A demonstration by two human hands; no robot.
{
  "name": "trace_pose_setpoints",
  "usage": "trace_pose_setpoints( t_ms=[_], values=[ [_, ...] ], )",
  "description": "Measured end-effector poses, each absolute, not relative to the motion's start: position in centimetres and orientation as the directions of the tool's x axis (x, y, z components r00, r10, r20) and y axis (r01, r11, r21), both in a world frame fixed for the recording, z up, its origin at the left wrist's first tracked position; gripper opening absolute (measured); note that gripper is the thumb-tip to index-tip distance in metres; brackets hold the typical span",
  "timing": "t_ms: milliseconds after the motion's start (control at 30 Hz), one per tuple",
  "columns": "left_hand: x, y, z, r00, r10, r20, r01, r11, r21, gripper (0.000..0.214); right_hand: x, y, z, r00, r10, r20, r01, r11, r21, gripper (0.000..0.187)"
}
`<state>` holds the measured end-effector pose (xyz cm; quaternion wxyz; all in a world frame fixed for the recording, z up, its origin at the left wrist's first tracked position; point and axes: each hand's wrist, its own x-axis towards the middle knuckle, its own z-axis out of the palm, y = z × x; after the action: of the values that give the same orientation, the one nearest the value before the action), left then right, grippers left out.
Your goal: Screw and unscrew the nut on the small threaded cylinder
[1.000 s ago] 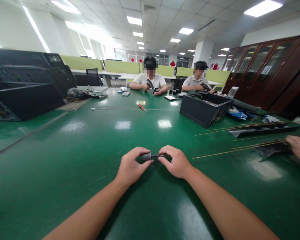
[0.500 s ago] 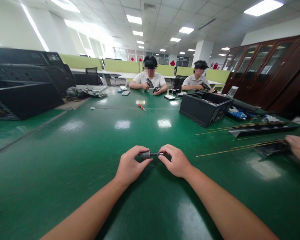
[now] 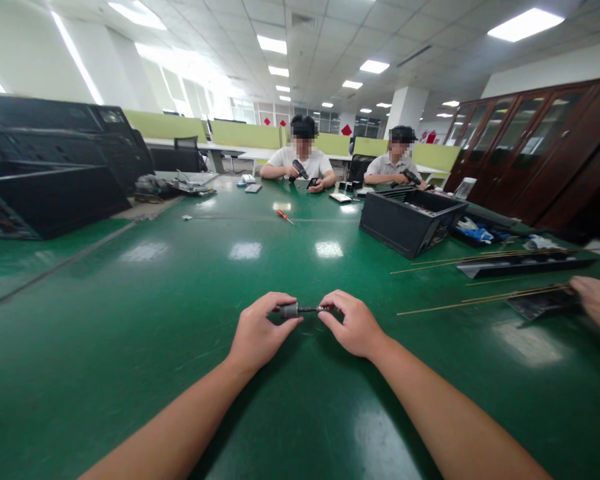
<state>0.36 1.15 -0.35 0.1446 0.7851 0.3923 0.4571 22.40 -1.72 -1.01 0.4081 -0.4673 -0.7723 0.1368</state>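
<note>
Just above the green table (image 3: 190, 373), my two hands share a small part made of a grey cylinder (image 3: 289, 311) with a thin dark shaft (image 3: 309, 309) pointing right. It lies roughly level and looks like a small motor, though its exact kind is unclear. The thumb and fingers of my left hand (image 3: 255, 333) are closed around the cylinder and cover its left end. At the other side, my right hand (image 3: 353, 325) pinches the shaft's tip, which the fingertips partly hide.
An orange screwdriver (image 3: 284, 216) lies ahead. A black computer case (image 3: 395, 223) stands right of it; another case (image 3: 55, 200) is at left. Thin brass-coloured rods (image 3: 445, 306) lie near another person's hand (image 3: 597, 301). Two people with power drills sit across the table.
My hands have edged very slightly apart along the part, and a little more shaft shows between them. The view has tipped up slightly.
</note>
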Motion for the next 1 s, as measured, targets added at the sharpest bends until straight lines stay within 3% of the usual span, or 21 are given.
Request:
trace_pose_setpoints(
  t_ms=[1000],
  values=[
    [0.18,1.45,-0.4,0.265,0.756,0.599,0.501,-0.639,0.584,0.024,22.75,-1.52,-1.18,-0.209,0.835,0.509,0.615,0.517,-0.595,0.009]
  ],
)
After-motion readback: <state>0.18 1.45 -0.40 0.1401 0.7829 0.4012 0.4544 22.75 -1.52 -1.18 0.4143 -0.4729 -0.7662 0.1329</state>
